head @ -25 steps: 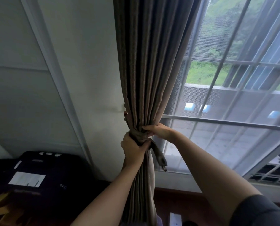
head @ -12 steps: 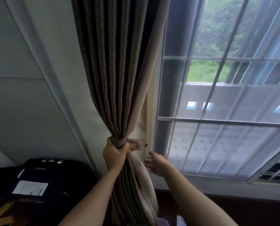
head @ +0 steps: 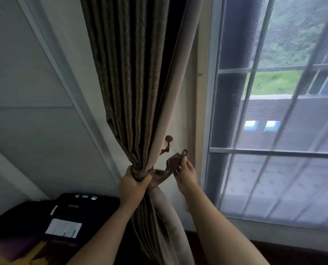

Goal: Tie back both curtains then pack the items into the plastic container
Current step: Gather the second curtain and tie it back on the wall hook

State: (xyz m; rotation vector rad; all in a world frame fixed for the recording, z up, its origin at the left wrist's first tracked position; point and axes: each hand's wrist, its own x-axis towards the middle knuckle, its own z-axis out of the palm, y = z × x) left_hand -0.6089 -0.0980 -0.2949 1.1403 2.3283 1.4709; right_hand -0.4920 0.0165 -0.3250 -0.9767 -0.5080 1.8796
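Fingers of the left hand (head: 133, 187) were curled tight around the gathered neck of the brown pleated fabric curtain (head: 138, 83), thumb on the right side of the bunch, squeezing the folds into a narrow waist low against the wall. Above that grip the curtain fanned upward in dark ribbed pleats with a paler plain lining along its right edge; below it the cloth fell loose between the two forearms. A matching brown fabric tieback band (head: 160, 174) came round the bunch just above the left hand and ran up and to the right, slack and a little twisted, to the right hand (head: 187, 175), which pinched the band's free end between thumb and fingertips. A small cord loop (head: 184, 152) stood up from that end just above the fingertips. It was near the copper-coloured metal wall hook (head: 168, 142) but apart from it, lower and to the right, not over the hook's round knob. The hook stuck out from the cream strip of wall (head: 186, 111) between the curtain and the pale window frame (head: 210, 111). A grey horizontal bar (head: 274, 151) crossed the mesh-screened window glass (head: 274, 188). At the lower left a black case with a white label (head: 64, 226) lay below the white panelled wall (head: 25, 131)
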